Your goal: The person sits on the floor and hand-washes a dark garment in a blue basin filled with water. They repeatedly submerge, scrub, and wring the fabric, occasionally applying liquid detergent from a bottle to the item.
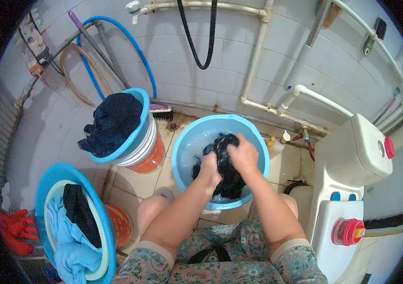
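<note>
A wet black cloth [230, 177], perhaps a garment, is bunched up in a light blue basin [181, 187] of soapy-looking water on the floor in front of me. My left hand [209, 171] is closed on the cloth's left side. On its upper right part, my right hand [244, 155] has its fingers curled round the fabric. Both forearms reach in from the lower edge, and the hands are close together above the water. Part of the cloth hangs down into the basin, and some fingertips are hidden in its folds.
Dark clothes [116, 120] fill a blue basin on a bucket [149, 149] at the left. Nearer, a blue tub [45, 199] holds light blue and black laundry. A toilet [353, 151] stands right; bottles [277, 143] and a scrub brush [161, 110] sit beyond the basin.
</note>
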The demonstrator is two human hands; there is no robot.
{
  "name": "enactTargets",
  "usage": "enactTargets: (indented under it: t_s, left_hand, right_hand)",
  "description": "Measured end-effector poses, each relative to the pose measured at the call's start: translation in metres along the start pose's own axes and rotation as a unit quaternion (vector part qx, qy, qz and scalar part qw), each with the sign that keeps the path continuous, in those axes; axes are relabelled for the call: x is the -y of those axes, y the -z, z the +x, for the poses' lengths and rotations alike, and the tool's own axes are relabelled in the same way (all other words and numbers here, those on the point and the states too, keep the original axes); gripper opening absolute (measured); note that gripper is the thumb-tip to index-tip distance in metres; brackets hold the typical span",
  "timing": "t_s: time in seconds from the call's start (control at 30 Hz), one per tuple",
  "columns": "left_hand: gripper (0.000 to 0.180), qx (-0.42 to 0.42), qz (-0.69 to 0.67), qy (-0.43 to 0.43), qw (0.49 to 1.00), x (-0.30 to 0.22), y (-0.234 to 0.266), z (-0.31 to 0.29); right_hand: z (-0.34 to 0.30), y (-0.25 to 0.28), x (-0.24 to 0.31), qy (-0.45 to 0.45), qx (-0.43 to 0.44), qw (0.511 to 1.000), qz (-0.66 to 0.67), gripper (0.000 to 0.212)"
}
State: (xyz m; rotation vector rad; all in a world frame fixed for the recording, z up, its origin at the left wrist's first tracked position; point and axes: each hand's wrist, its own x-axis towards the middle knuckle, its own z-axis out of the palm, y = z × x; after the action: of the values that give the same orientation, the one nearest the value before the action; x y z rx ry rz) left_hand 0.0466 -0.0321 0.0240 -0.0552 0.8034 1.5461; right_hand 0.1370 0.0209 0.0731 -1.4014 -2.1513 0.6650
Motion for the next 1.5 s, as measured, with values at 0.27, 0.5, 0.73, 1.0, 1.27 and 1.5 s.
enactTargets:
  t_s: [0.27,0.5,0.73,1.0,1.27,1.5]
  left_hand:
    - [0.043,0.037,0.038,0.083,0.995,-0.04,-0.006,0.005]
    - [0.057,0.033,0.111,0.077,0.99,-0.045,-0.031,-0.015]
    - [0.038,0.215,0.056,0.168,0.96,-0.055,0.009,0.023]
    - [0.036,0.008,0.009,-0.022,1.0,0.005,-0.025,-0.006]
    - [0.032,-0.011,0.04,-0.069,0.997,-0.06,-0.024,-0.005]
    - [0.019,-0.001,0.03,-0.137,0.99,-0.093,-0.011,0.006]
  right_hand:
    - [0.014,0.002,-0.041,-0.213,0.22,0.807,0.505,0.064]
    - [0.008,0.004,-0.026,-0.21,0.044,0.803,0.556,0.041]
    - [-0.044,0.004,0.026,0.352,-0.031,0.927,0.125,0.027]
    - [0.01,-0.012,-0.011,0.056,-0.163,0.976,0.137,0.017]
    - [0.01,-0.005,-0.023,-0.247,0.244,0.748,0.566,0.061]
    - [-0.016,-0.008,-0.023,-0.018,0.335,0.917,0.217,0.071]
